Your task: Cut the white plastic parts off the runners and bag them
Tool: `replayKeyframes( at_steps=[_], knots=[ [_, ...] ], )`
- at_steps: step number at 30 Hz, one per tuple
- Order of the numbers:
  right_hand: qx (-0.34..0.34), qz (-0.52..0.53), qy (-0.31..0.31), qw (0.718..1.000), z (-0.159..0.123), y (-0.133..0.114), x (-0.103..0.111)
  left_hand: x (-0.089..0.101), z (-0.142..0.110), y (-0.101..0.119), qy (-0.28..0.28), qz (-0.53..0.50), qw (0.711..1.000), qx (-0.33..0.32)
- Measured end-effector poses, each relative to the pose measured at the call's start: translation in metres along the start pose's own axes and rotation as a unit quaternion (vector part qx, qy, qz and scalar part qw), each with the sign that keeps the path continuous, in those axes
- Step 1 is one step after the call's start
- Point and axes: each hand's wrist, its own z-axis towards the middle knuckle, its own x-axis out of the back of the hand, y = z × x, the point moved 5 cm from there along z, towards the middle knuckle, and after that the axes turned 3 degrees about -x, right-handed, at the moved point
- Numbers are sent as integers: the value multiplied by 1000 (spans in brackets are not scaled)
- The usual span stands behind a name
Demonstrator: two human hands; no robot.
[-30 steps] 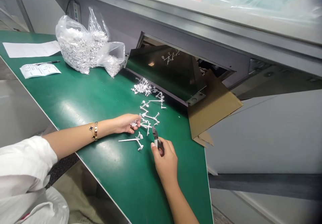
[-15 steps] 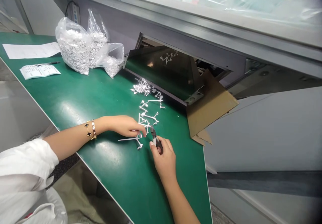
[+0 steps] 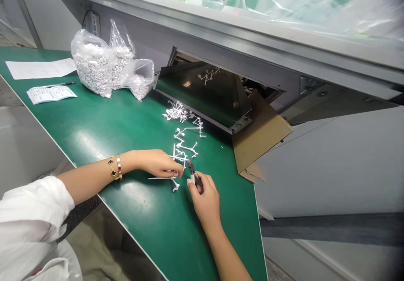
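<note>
My right hand (image 3: 205, 192) is wrapped round a pair of side cutters (image 3: 191, 168), grey and black handled, with the jaws pointing away from me. Just left of the jaws, my left hand (image 3: 158, 163) is bent down with its fingers closed on a white branched plastic piece (image 3: 174, 184). A long thin stem of that piece sticks out to the left; the fingers hide its middle. More white branched plastic pieces (image 3: 188, 148) lie beyond my hands in a loose line, leading to a small heap of white plastic parts (image 3: 176, 111).
Clear bags (image 3: 93, 64) full of small white parts stand at the back left of the green table (image 3: 126, 213). Beside them lie paper sheets (image 3: 41, 68) and a pen (image 3: 61, 84). A dark metal chute (image 3: 202, 93) and a cardboard flap (image 3: 259, 133) border the far right.
My left fingers have curled down over the white piece, which has shifted slightly. My right hand with the cutters stays almost in place. The camera view has tilted up a little.
</note>
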Motion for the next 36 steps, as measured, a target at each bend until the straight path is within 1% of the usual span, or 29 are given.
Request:
replayKeyframes(
  at_steps=[3, 5, 7, 8, 9, 10, 12, 14, 16, 18, 20, 24, 28, 31, 36],
  knots=[
    [2, 1, 3, 1000, 0, 0, 0, 1, 2, -8, 34, 5, 999, 35],
    [2, 2, 6, 1000, 0, 2, 0, 2, 4, -15, 69, -20, 996, 60],
    [1, 4, 14, 1000, 0, 4, 0, 3, 6, -23, 109, -89, 986, 90],
    [-2, 5, 23, 1000, 1, 5, 1, 3, 7, -26, 132, -144, 975, 105],
    [-7, 5, 33, 999, 1, 7, 1, 3, 7, -30, 156, -212, 957, 120],
    [-12, 3, 43, 999, 1, 8, 2, 2, 8, -33, 179, -288, 931, 132],
    [-15, -7, 50, 999, -1, 8, 1, -3, 9, -35, 211, -433, 864, 146],
    [-1, -23, 40, 999, -3, 2, -2, -8, 10, -34, 223, -530, 805, 146],
    [23, -31, 28, 999, -7, -6, -6, -14, 12, -30, 226, -583, 768, 141],
    [42, -33, 22, 998, -11, -13, -10, -19, 13, -26, 222, -613, 745, 140],
    [53, -38, 21, 998, -13, -18, -13, -24, 13, -23, 213, -624, 737, 149],
    [50, -62, 28, 996, -15, -17, -14, -31, 13, -19, 188, -623, 745, 144],
    [46, -82, 34, 995, -15, -15, -14, -35, 13, -19, 173, -633, 743, 129],
    [55, -103, 40, 992, -16, -15, -13, -37, 14, -20, 165, -620, 756, 132],
    [81, -120, 47, 988, -17, -16, -13, -41, 14, -23, 159, -573, 789, 156]
  ],
)
